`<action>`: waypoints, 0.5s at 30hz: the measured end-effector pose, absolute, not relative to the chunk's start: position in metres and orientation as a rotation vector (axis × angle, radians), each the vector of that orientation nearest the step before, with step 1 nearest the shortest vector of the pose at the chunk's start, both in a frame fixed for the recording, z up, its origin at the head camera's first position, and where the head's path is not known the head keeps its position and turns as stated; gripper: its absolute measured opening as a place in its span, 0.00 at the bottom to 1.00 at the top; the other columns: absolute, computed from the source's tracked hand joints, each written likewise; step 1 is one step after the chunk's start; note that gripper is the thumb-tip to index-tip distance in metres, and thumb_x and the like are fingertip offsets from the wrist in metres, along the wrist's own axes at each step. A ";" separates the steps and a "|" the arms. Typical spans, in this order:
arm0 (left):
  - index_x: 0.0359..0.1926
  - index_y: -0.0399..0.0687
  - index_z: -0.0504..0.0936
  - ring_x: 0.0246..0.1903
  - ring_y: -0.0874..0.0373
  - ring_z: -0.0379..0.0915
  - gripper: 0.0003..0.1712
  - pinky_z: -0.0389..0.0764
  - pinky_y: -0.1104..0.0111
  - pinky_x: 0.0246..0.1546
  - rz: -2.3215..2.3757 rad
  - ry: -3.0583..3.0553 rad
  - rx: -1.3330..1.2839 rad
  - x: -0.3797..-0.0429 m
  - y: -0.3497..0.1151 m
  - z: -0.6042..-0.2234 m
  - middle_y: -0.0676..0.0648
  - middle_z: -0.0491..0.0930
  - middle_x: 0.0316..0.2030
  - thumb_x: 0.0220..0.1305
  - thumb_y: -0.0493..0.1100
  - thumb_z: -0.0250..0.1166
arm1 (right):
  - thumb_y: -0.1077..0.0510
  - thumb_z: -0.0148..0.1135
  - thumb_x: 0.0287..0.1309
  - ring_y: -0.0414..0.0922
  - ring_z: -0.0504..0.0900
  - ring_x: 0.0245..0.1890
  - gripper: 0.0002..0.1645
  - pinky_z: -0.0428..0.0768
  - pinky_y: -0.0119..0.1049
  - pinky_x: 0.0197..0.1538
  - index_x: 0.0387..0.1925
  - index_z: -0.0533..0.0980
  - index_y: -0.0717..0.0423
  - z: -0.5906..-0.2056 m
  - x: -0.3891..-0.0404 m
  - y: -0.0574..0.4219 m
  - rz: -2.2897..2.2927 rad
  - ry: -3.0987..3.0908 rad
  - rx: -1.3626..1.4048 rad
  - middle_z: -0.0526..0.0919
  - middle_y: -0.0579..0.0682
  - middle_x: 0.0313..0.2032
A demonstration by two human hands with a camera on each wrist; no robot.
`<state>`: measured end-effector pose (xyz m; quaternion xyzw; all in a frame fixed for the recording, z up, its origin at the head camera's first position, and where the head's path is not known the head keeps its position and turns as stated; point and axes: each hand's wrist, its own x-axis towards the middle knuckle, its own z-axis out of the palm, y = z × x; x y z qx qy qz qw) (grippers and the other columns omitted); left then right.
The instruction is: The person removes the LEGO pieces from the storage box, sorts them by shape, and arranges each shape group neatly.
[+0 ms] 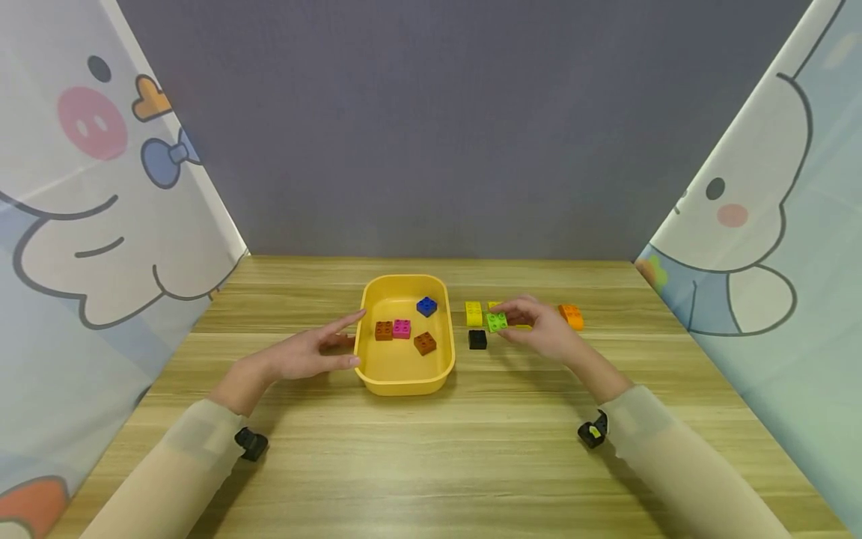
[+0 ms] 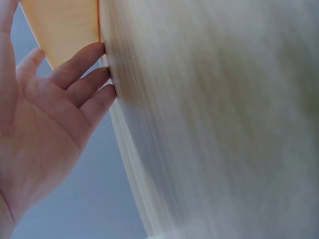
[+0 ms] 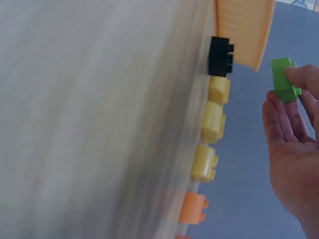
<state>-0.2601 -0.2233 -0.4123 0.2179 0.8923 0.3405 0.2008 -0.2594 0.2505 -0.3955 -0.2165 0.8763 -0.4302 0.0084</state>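
Note:
A green toy brick (image 3: 283,79) is pinched between the thumb and fingers of my right hand (image 1: 539,329), raised off the table beside the yellow bin (image 1: 404,387). My left hand (image 1: 306,353) rests at the bin's left rim, its fingers extended; in the left wrist view the fingers of the left hand (image 2: 50,114) are spread near the bin's wall (image 2: 70,30). Inside the bin lie a blue brick (image 1: 426,306), a pink brick (image 1: 402,329) and two brown bricks, one beside the pink brick (image 1: 383,331) and one nearer the right wall (image 1: 425,343).
Right of the bin stand a black brick (image 1: 477,340), a yellow brick (image 1: 474,314) and an orange brick (image 1: 572,317). More yellow bricks (image 3: 203,163) show in the right wrist view, partly covered by my hand in the head view. A grey panel (image 1: 431,135) rises behind the wooden table (image 1: 417,464).

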 end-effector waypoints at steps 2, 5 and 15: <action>0.89 0.78 0.46 0.81 0.29 0.60 0.55 0.57 0.23 0.77 0.958 2.487 0.603 -0.260 -0.224 -0.412 0.35 0.70 0.80 0.73 0.69 0.69 | 0.65 0.73 0.70 0.57 0.86 0.60 0.24 0.86 0.54 0.66 0.66 0.83 0.57 -0.399 -0.259 0.254 -1.314 2.741 -0.638 0.82 0.59 0.61; 0.89 0.79 0.45 0.82 0.29 0.60 0.55 0.56 0.24 0.78 0.965 2.479 0.602 -0.259 -0.224 -0.412 0.35 0.69 0.81 0.74 0.69 0.69 | 0.66 0.72 0.70 0.58 0.87 0.60 0.24 0.88 0.49 0.63 0.66 0.83 0.58 -0.403 -0.259 0.259 -1.252 2.741 -0.594 0.82 0.60 0.61; 0.89 0.78 0.45 0.82 0.29 0.60 0.55 0.56 0.24 0.78 0.972 2.476 0.610 -0.258 -0.224 -0.412 0.35 0.69 0.81 0.74 0.68 0.69 | 0.64 0.70 0.73 0.58 0.88 0.61 0.23 0.92 0.44 0.57 0.66 0.82 0.58 -0.412 -0.260 0.271 -1.062 2.704 -0.537 0.83 0.60 0.64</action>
